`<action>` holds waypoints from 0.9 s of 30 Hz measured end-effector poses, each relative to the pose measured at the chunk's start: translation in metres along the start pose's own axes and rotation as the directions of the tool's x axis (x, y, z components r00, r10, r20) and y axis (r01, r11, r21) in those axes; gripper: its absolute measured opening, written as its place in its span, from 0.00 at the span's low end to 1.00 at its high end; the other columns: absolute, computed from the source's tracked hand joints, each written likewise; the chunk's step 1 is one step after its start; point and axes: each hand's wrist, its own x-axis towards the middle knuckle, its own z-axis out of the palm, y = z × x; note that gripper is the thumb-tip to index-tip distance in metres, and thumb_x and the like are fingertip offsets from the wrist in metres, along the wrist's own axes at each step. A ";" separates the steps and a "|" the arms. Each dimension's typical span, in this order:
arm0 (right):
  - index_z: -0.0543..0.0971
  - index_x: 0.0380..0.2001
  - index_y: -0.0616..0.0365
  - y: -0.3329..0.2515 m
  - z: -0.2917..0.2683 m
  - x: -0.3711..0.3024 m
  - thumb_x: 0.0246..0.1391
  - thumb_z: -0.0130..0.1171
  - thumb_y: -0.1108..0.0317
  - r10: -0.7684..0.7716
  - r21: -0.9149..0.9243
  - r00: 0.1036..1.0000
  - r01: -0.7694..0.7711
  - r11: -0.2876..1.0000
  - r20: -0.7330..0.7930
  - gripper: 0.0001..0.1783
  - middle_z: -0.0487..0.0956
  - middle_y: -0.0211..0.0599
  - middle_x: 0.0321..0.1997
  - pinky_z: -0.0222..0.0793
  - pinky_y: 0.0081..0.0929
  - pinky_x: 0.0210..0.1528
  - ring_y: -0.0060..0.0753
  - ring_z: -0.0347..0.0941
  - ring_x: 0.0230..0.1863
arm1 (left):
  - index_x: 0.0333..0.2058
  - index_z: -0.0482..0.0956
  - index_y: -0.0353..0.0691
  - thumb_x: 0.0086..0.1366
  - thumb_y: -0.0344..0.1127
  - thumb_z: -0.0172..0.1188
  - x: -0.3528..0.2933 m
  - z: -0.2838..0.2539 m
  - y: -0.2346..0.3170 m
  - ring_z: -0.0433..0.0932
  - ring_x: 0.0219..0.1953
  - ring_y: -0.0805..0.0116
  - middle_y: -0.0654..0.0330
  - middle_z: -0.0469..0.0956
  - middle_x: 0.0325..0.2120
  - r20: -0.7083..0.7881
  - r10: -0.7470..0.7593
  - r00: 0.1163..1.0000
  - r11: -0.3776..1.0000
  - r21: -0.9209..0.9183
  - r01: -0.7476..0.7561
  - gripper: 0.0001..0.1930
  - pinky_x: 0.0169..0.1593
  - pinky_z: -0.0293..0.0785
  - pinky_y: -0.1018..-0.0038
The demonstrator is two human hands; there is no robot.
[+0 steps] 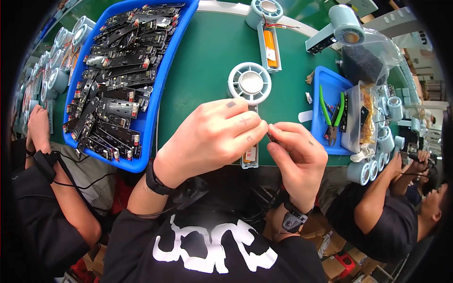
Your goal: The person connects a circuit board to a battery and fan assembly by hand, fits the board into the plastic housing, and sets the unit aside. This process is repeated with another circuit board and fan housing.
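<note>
Black shirt cloth (pixel 217 231) is filling the frame's bottom, below the green desk (pixel 203 61). Bare room is opening between the blue tray (pixel 150 127) at left and the round-headed unit (pixel 250 82) at centre. Above its handle, the left hand (pixel 222 132) is curling, grip unclear; the right hand (pixel 302 151) is pinching a small dark piece (pixel 271 137).

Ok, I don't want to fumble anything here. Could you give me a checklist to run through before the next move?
1. Left hand over the open handle: ok.
2. Handle's middle visible: not ok, the left hand covers it.
3. Dark piece at the right hand identifiable: cannot tell, mostly hidden.
4. Green-handled pliers in the small blue tray: ok.
5. Black boards in the large blue tray: ok, heaped.
</note>
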 end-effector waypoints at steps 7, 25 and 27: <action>0.86 0.41 0.63 0.000 -0.018 0.021 0.46 0.69 0.83 -0.168 -0.082 0.985 0.171 0.982 0.044 0.16 0.86 0.42 0.42 0.76 0.25 0.40 0.35 0.83 0.41 | 0.44 0.85 0.35 0.55 0.22 0.68 0.005 0.002 0.005 0.79 0.30 0.62 0.59 0.80 0.32 -0.262 -0.181 0.948 0.981 -0.121 0.154 0.16 0.32 0.77 0.70; 0.86 0.41 0.62 0.013 -0.002 0.039 0.46 0.70 0.83 -0.367 -0.026 0.923 0.372 0.928 0.116 0.16 0.85 0.43 0.43 0.77 0.26 0.43 0.38 0.82 0.41 | 0.33 0.86 0.35 0.55 0.23 0.71 0.000 0.005 0.005 0.78 0.24 0.68 0.59 0.80 0.24 -0.060 -0.463 0.884 0.858 -0.282 0.430 0.07 0.28 0.73 0.74; 0.85 0.43 0.63 0.014 0.003 0.028 0.48 0.68 0.86 -0.270 -0.003 0.962 0.270 0.963 -0.030 0.17 0.84 0.47 0.45 0.77 0.24 0.45 0.36 0.82 0.44 | 0.31 0.84 0.37 0.55 0.25 0.70 0.001 0.013 0.010 0.79 0.25 0.63 0.59 0.80 0.25 -0.182 -0.428 0.885 0.901 -0.168 0.401 0.05 0.29 0.75 0.69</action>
